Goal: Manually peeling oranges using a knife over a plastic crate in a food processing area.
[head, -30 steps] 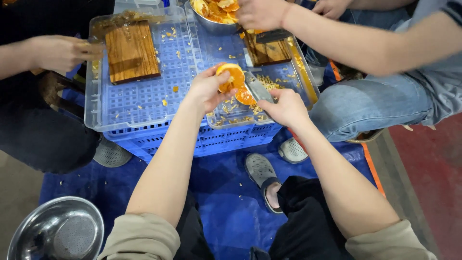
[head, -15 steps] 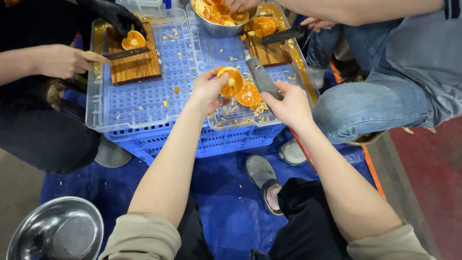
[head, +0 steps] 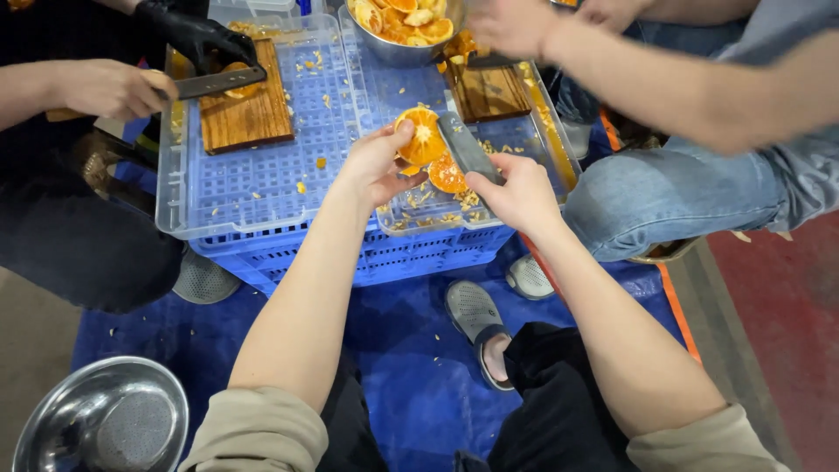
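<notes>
— Head view: where was the orange half point(head: 422, 135)?

— Cut face up, pinched between the thumb and fingers of the left hand point(head: 377, 166), above the clear tray point(head: 253, 205) on the blue crate point(head: 393, 255). Another orange half point(head: 447, 174) lay just beside it.

— And the right hand point(head: 517, 194)?

— Fingers wrapped tight round the handle of a cleaver point(head: 468, 147), blade beside the fruit.

— Anything farther out?

— Two wooden boards point(head: 245, 109), a metal bowl of orange pieces point(head: 404, 26), co-workers' hands, and a steel bowl point(head: 100, 419) on the blue tarp point(head: 411, 385).

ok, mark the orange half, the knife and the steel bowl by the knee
orange half point(head: 422, 133), head view, cut face
knife point(head: 466, 149), head view, mid-blade
steel bowl point(head: 61, 404), head view, left rim
</notes>
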